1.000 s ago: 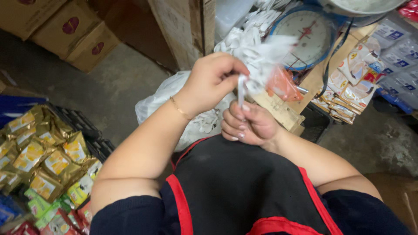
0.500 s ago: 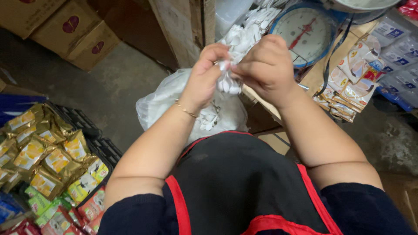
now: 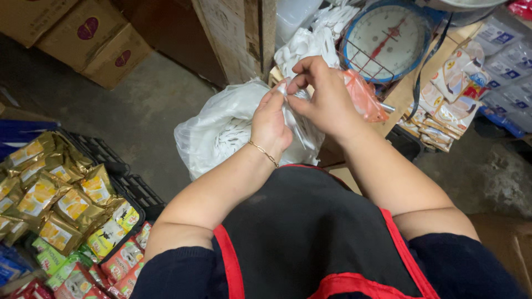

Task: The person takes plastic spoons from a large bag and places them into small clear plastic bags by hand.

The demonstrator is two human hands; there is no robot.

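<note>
I have both hands up in front of my chest, working on one small clear packet (image 3: 292,98) of white plastic cutlery. My left hand (image 3: 271,119) is curled shut around its lower part, steadying it, while my right hand (image 3: 321,91) pinches the top edge between thumb and forefinger, closed down tight; held that way the packet's mouth stays bunched so nothing slides out. It sits above one big white plastic sack (image 3: 221,130) that looks full of the same cutlery, close enough that anything dropped would land there. One orange bag (image 3: 363,97) lies just beside my right wrist, touching the edge of the bench (image 3: 407,94). One round dial scale (image 3: 388,39) with a blue rim stands behind, near at hand for weighing, I judge. To my left, one black crate (image 3: 119,185) holds gold snack packets (image 3: 50,191), too many and too overlapped to count. Two brown cartons (image 3: 83,33) stand on the floor farther off.
</note>
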